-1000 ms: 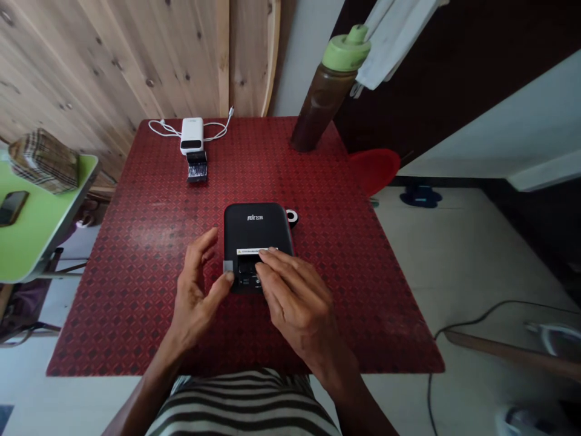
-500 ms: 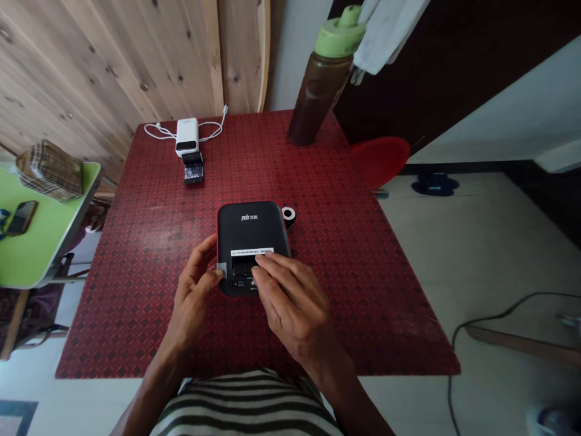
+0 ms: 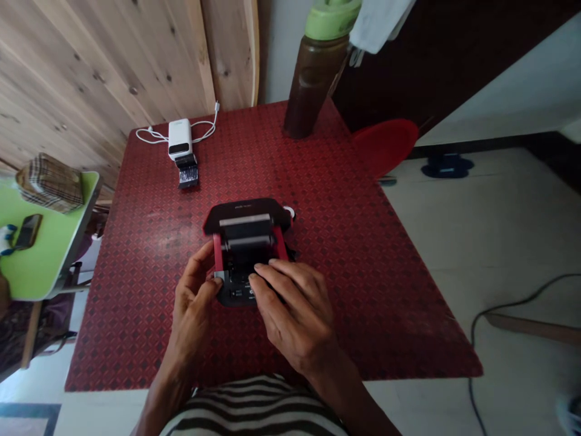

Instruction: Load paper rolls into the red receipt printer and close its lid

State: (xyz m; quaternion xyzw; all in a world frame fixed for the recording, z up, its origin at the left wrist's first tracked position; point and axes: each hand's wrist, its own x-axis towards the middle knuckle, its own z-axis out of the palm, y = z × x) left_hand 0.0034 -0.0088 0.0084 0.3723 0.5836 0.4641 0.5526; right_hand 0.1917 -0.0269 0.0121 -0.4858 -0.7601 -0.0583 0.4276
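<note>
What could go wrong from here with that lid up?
The raised lid of the black printer stands on red side arms and might drop back onto the fingers of the right hand, which lie across the open front. The left hand has its thumb at a grey tab; a slip there could jolt the printer. The small ring behind it could get knocked and roll away.

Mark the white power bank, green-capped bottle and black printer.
white power bank (image 3: 180, 138), head view, white casing
green-capped bottle (image 3: 314, 88), head view, brown body
black printer (image 3: 240, 209), head view, raised lid
</note>
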